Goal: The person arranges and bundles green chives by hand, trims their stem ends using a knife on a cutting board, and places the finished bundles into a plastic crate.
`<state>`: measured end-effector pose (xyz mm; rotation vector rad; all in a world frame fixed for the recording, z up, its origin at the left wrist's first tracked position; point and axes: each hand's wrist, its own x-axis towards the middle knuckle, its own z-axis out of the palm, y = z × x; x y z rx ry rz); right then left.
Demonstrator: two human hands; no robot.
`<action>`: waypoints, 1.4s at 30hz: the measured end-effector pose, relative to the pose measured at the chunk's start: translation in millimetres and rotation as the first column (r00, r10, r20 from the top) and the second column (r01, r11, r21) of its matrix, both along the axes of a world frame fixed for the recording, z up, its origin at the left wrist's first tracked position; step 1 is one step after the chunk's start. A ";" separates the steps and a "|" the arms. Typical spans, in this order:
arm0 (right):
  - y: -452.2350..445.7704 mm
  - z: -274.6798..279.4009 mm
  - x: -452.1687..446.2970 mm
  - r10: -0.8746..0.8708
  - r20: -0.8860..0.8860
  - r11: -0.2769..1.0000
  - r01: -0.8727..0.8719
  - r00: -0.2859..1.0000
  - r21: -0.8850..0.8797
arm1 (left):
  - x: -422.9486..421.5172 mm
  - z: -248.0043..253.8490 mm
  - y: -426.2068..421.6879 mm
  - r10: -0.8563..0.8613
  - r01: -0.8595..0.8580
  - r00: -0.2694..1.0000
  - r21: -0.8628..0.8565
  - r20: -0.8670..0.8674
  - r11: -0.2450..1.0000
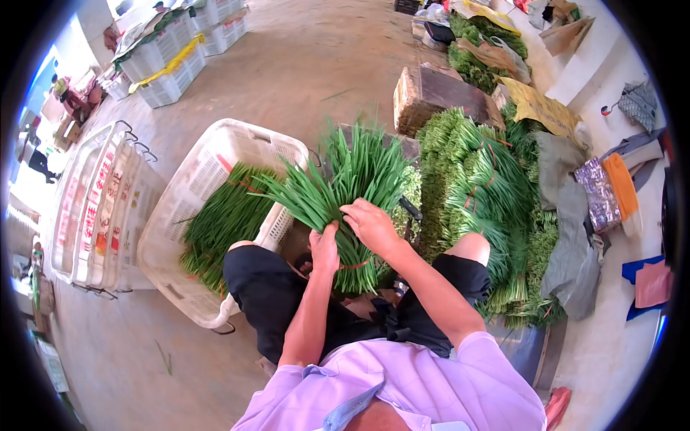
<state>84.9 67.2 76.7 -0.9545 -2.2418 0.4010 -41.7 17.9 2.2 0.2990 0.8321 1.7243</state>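
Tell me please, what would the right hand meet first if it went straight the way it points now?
The right hand would probably meet the green leaves at its fingertips first; exact depth is unclear.

Shirt (pixel 424 381) is light purple; shorts (pixel 259 302) black; basket (pixel 223 129) white; leaves (pixel 359 161) deep green; cloth (pixel 619 187) orange; bag (pixel 598 194) purple-silver, patterned.

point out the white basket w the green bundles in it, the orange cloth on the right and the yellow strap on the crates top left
white basket (pixel 221 307): head view, on its near rim
orange cloth (pixel 619 188): head view, on its middle
yellow strap (pixel 175 63): head view, on its middle
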 end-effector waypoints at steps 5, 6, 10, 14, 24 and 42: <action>7.8 1.2 3.2 0.035 -0.005 0.999 -0.035 0.999 -0.021 | 0.3 -7.6 1.2 -0.033 0.033 0.999 -0.010 -0.021 0.999; 8.6 3.5 3.2 0.074 -0.078 0.997 -0.075 0.994 0.001 | -0.5 -8.0 0.2 -0.031 0.030 0.999 -0.015 -0.018 0.999; 6.1 10.3 8.1 -0.381 -0.562 0.711 -0.155 0.735 -0.685 | -2.7 -0.8 2.6 0.013 -0.013 1.000 -0.025 -0.011 1.000; -11.2 -12.5 11.3 0.013 -0.182 0.953 -0.068 0.983 -0.296 | -3.9 5.0 4.0 0.027 -0.027 0.999 0.000 0.047 1.000; -18.4 -16.3 11.8 -0.239 -0.328 0.714 -0.064 0.914 -0.698 | -6.8 0.7 6.2 0.106 -0.106 0.994 -0.031 0.004 0.994; -26.0 -41.4 22.6 -0.479 -0.486 0.573 -0.160 0.731 -0.804 | -13.7 -0.2 9.2 0.158 -0.148 0.981 -0.099 0.110 0.984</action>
